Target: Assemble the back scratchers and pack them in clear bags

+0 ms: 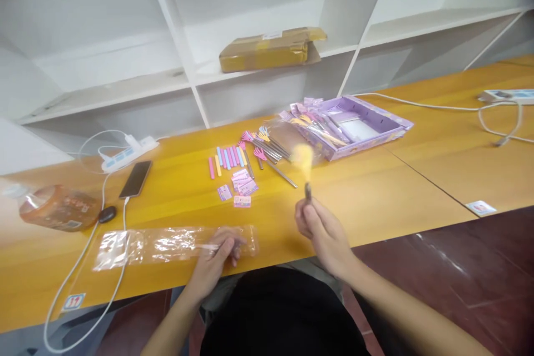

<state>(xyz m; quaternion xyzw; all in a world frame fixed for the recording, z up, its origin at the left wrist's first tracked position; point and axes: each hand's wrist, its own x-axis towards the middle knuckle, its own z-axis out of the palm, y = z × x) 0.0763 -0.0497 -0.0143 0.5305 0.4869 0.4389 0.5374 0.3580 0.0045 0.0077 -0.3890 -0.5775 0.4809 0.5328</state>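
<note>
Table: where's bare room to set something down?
Right of the purple tray, between the white cable and square sticker; also in front of tray, right of right hand. Crowded: left of tray (colored sticks, cards) and far left (phone, bottle).

I can see a plain black top [279, 311] rounding over the torso, greyish cloth [217, 292] showing beside it, and bare forearms [375, 283] leading to slim, bare-fingered hands [327, 236].
</note>
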